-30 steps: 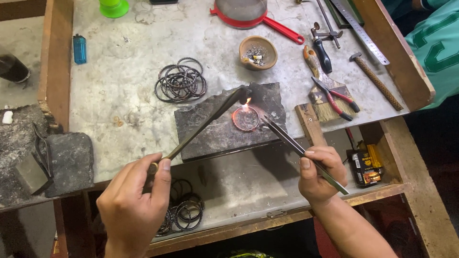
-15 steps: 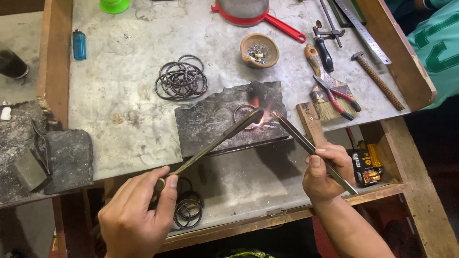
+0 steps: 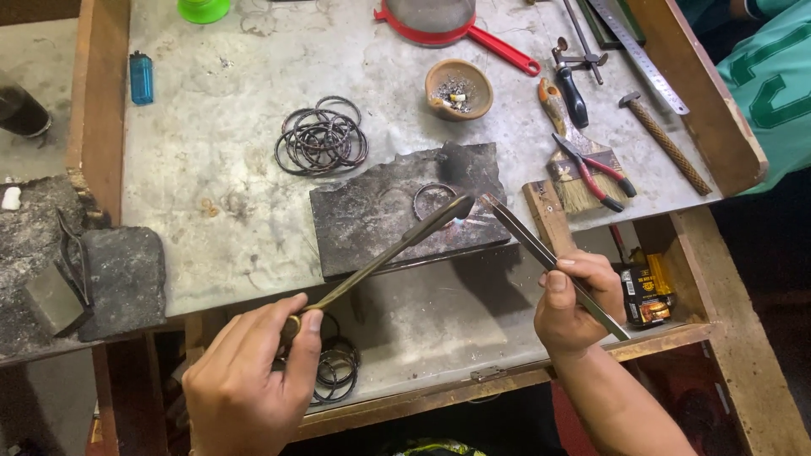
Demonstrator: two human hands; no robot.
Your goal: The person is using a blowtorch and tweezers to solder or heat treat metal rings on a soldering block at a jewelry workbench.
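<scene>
Torch pinched in my left hand, lower left of the frame, its tip beside the ring lying on the dark slab at centre. My right hand, lower right, pinches long tweezers, whose tips lie near the ring. Loose rings rest on the desk above.

Ring lies on slab; ring pile behind, perhaps touching.

head view, looking down, near workbench
</scene>
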